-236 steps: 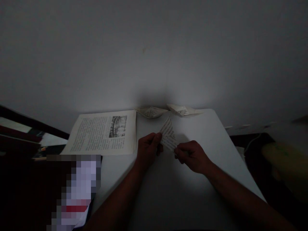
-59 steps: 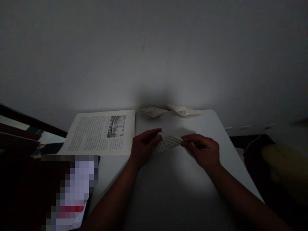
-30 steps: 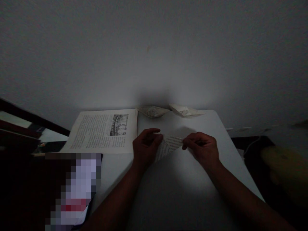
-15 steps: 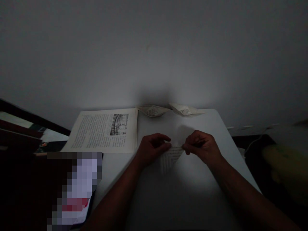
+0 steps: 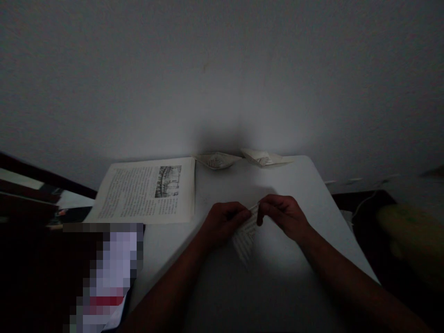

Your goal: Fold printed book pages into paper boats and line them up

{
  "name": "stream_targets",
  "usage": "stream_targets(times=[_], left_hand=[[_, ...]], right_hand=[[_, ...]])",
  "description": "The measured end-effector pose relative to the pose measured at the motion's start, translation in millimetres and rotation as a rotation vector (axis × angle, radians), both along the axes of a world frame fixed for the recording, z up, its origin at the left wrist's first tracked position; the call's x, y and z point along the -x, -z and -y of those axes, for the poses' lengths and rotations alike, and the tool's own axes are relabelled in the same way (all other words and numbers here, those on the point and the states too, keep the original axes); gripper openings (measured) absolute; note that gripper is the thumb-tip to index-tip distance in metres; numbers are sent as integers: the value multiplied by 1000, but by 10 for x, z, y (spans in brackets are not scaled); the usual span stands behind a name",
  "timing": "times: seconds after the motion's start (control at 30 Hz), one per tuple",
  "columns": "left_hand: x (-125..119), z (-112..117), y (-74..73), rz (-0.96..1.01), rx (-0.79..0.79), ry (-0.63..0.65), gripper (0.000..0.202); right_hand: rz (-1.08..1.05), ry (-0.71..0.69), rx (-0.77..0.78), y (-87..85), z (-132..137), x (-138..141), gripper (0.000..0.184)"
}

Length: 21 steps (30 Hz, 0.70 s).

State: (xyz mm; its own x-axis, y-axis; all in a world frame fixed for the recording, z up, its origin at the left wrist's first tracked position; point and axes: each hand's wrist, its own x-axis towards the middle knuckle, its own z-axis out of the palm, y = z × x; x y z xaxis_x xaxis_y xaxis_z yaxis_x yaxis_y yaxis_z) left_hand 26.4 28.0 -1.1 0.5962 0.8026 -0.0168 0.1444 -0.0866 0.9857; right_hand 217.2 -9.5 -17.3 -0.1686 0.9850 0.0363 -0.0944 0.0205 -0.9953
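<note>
Between my hands is a small piece of folded printed paper (image 5: pixel 245 238), tilted above the white table, its lower end pointing toward me. My left hand (image 5: pixel 224 223) pinches its upper left edge between thumb and fingers. At the upper right corner, my right hand (image 5: pixel 282 213) grips the paper with thumb and curled fingers. Beyond the hands, against the wall, stand two folded paper boats, a left one (image 5: pixel 218 160) and a right one (image 5: pixel 265 158). The finer folds of the held paper are too dark to make out.
A stack of printed pages (image 5: pixel 138 189) with a picture lies at the table's back left. Nearer me on the left is a pixelated, bright-screened device (image 5: pixel 116 263). The white table (image 5: pixel 305 185) meets a grey wall (image 5: pixel 222 83). A yellowish shape (image 5: pixel 412 231) is at the right.
My left fingers have closed onto the paper's edge. My right hand has shifted slightly left, and the paper has turned, its lower end now nearer me. The view has moved slightly.
</note>
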Motion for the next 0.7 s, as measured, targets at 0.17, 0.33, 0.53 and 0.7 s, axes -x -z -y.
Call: stream_targets(times=[0.17, 0.33, 0.53, 0.7], left_hand=[[-29, 22, 19, 88, 145, 97, 33], [-51, 14, 44, 120, 208, 83, 32], [-18, 3, 35, 126, 183, 54, 31], [-8, 3, 57, 117, 150, 46, 29]], right_hand=[[129, -71, -25, -26, 54, 41, 34], [131, -37, 31, -45, 72, 66, 40], [161, -18, 17, -61, 69, 89, 36], [206, -28, 3, -40, 83, 103, 38]])
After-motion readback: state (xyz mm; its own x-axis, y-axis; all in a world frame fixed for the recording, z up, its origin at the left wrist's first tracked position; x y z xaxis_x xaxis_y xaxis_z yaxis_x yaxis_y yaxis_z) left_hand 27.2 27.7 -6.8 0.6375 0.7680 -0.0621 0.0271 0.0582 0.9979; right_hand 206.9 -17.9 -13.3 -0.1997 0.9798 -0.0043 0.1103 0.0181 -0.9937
